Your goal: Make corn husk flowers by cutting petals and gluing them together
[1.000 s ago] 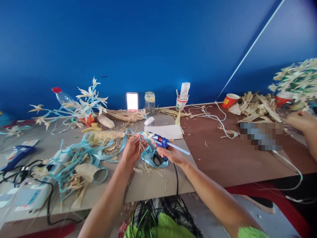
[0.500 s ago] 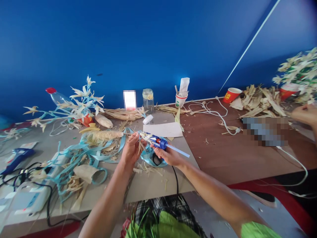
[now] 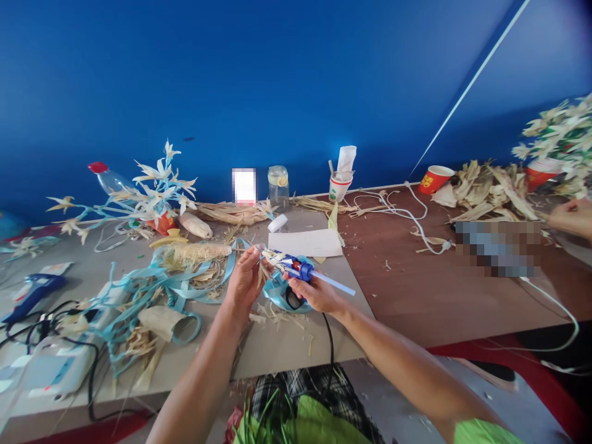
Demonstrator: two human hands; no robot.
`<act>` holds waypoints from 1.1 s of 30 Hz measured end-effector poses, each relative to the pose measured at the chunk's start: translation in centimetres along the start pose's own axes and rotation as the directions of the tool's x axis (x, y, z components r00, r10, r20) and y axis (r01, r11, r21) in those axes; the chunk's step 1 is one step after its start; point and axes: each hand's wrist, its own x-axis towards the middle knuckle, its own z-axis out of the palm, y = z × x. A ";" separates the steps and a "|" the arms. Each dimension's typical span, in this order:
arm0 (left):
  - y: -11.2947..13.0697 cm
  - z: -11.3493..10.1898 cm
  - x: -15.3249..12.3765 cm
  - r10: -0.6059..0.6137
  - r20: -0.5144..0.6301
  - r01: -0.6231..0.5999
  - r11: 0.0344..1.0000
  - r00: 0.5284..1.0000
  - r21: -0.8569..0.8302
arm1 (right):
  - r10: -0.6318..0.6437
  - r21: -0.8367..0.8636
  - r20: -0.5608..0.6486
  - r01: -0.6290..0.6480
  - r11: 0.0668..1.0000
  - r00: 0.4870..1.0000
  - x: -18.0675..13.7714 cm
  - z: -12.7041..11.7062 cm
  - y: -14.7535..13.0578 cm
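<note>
My right hand (image 3: 315,292) is closed around a blue hot glue gun (image 3: 304,270), its nozzle end pointing left toward my other hand. A long translucent glue stick (image 3: 337,284) sticks out of its back. My left hand (image 3: 247,274) pinches a small pale corn husk flower (image 3: 274,258) with narrow petals, which partly covers the nozzle. Whether the nozzle touches the husk cannot be made out. Under the hands lies a roll of light blue ribbon (image 3: 276,293), with black scissor handles (image 3: 292,298) beside the gun.
Left stand blue-stemmed husk flowers (image 3: 160,179), tangled blue strips (image 3: 115,320), a second glue gun (image 3: 39,293) and a power strip (image 3: 65,370). Behind are white card (image 3: 305,243), a glass jar (image 3: 278,188) and a paper cup (image 3: 340,188). Another person's hand (image 3: 571,216) is at far right.
The view has shifted very slightly. Both my hands, the glue gun and the husk flower keep nearly the same positions. The other person's hand at far right has moved a little.
</note>
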 end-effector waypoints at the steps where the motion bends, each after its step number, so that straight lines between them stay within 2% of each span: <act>1: 0.0 0.0 0.0 -0.003 -0.001 0.003 1.000 1.000 0.001 | 0.002 0.000 0.002 -0.002 1.000 1.000 0.0 0.0 -0.1; 11: 0.0 0.2 -0.3 -0.015 0.051 0.017 0.999 0.999 -0.039 | -0.063 0.036 0.034 0.062 0.997 0.997 0.1 0.0 0.0; 17: 0.0 0.1 -0.2 -0.011 0.026 0.011 1.000 1.000 -0.011 | -0.008 0.013 0.024 0.008 1.000 1.000 0.3 0.1 -0.1; 23: 0.2 -0.1 -0.1 -0.002 0.022 0.002 1.000 1.000 -0.027 | -0.038 -0.013 0.044 0.039 0.999 0.998 -0.1 -0.3 0.2; 25: 0.3 -0.1 -0.1 -0.011 0.049 0.014 0.999 0.999 -0.051 | -0.042 -0.016 0.010 0.042 0.999 0.999 -0.1 -0.7 0.1; 27: 0.4 -0.2 -0.2 -0.034 0.069 0.038 0.998 0.997 -0.056 | -0.070 -0.077 -0.092 0.063 0.995 0.993 0.0 -1.2 -0.1; 30: 0.4 -0.3 -0.1 -0.066 0.076 0.070 0.996 0.995 -0.056 | -0.197 -0.298 -0.258 0.116 0.947 0.946 0.5 -2.2 -0.6; 33: 0.3 -0.4 -0.1 -0.100 0.082 0.105 0.993 0.992 -0.061 | -0.276 -0.546 -0.290 0.079 0.834 0.917 1.1 -3.2 -0.7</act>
